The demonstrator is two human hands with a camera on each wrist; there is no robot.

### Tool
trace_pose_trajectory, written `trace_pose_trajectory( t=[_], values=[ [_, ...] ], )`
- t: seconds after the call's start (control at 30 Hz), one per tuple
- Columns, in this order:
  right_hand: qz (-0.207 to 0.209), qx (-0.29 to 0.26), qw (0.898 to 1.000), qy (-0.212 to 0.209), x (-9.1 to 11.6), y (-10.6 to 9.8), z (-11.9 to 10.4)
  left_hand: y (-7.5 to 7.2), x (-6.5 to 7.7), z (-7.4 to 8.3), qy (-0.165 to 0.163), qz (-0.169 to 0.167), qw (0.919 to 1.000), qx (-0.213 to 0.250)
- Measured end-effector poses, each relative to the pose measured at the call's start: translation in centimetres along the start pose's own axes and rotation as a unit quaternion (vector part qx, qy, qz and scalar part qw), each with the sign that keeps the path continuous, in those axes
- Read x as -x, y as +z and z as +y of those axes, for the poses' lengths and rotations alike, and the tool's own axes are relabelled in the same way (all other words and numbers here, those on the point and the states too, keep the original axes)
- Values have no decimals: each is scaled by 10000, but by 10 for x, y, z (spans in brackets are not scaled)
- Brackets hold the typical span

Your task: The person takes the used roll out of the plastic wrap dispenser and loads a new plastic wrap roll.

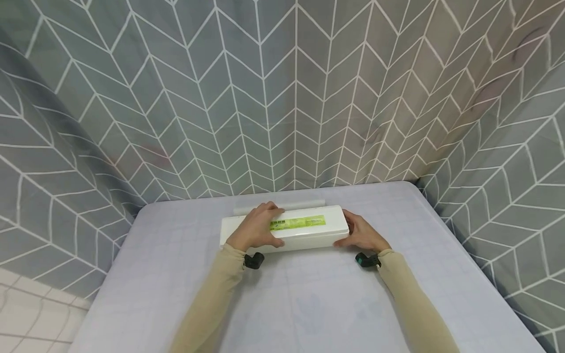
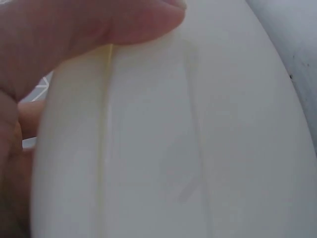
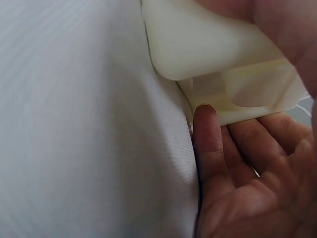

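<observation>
A long white plastic box (image 1: 313,239) with a yellow-green label (image 1: 304,223) lies across the far part of the table. My left hand (image 1: 257,229) grips it left of the label, thumb at the near side and fingers over the top. At the right end my right hand (image 1: 363,233) holds the box, thumb in front and fingers around the end. The left wrist view is filled by the box's smooth wall (image 2: 153,148), with a thumb pressing it. A hollow end of the box (image 3: 213,91) shows in the right wrist view, a fingertip at its edge.
Behind the box lies a long white strip or tube (image 1: 304,204), partly hidden by it. A pale cloth covers the table (image 1: 309,309). Grey curtains (image 1: 282,98) with white zigzag lines hang at the back and both sides.
</observation>
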State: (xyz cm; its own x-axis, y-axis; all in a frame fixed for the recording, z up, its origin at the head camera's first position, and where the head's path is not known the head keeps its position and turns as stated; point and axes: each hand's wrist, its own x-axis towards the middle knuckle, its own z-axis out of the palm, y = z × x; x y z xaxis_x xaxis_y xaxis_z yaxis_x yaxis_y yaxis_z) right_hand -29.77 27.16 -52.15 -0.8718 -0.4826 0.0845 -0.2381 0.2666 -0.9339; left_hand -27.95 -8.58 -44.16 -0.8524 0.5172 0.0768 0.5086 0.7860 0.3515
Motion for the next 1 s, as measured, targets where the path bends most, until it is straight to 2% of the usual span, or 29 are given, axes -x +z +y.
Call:
trace_pose_trajectory(
  t=[0.27, 0.5, 0.6, 0.83, 1.0],
  values=[
    [-8, 48, 10000, 13, 1, 0, -1, -2, 1, 3, 16, -73, 9999, -93],
    [100, 411, 9990, -121, 1, 0, 1, -3, -1, 7, 129, 62, 9999, -14],
    [56, 457, 9988, -171, 0, 0, 2, 0, 0, 6, 50, 28, 10000, 31],
    [8, 189, 9998, -66, -1, -1, 1, 8, 1, 4, -69, 149, 9999, -53],
    [-240, -366, 9989, -185, 2, -4, 4, 8, 2, 5, -64, 187, 9997, -162]
  ],
)
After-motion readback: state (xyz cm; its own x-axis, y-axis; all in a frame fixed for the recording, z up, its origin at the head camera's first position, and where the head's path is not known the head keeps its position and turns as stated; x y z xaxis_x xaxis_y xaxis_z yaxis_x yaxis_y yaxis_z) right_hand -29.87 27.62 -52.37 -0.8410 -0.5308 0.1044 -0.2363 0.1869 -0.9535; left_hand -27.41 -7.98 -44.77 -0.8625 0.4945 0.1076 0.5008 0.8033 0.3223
